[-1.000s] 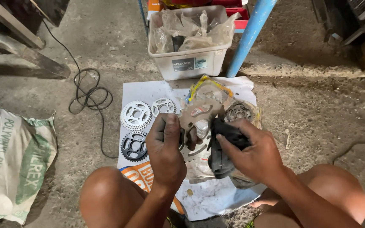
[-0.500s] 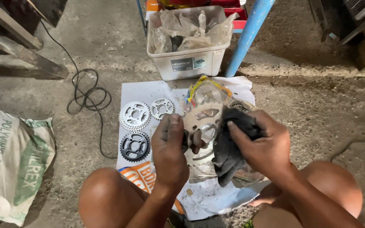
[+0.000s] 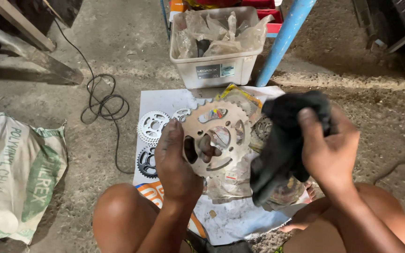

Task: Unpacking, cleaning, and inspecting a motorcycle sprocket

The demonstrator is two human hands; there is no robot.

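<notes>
My left hand (image 3: 176, 161) holds up a large silver sprocket (image 3: 221, 126) wrapped in clear plastic, with fingers hooked through its cut-outs. To its right, my right hand (image 3: 329, 145) grips a black rag (image 3: 282, 145) that hangs down beside the sprocket's right edge. Both are held above a white printed sheet (image 3: 165, 100) spread on the concrete floor, between my bare knees.
On the sheet lie a white sprocket (image 3: 152, 125) and a black sprocket (image 3: 146, 161). A white plastic box (image 3: 216, 70) of bagged parts stands behind, beside a blue pole (image 3: 284, 40). A black cable (image 3: 104, 100) coils at the left, near a woven sack (image 3: 17, 173).
The right hand with the rag has lifted off the sprocket's face and moved right. The left hand has tilted the sprocket up, so its face shows.
</notes>
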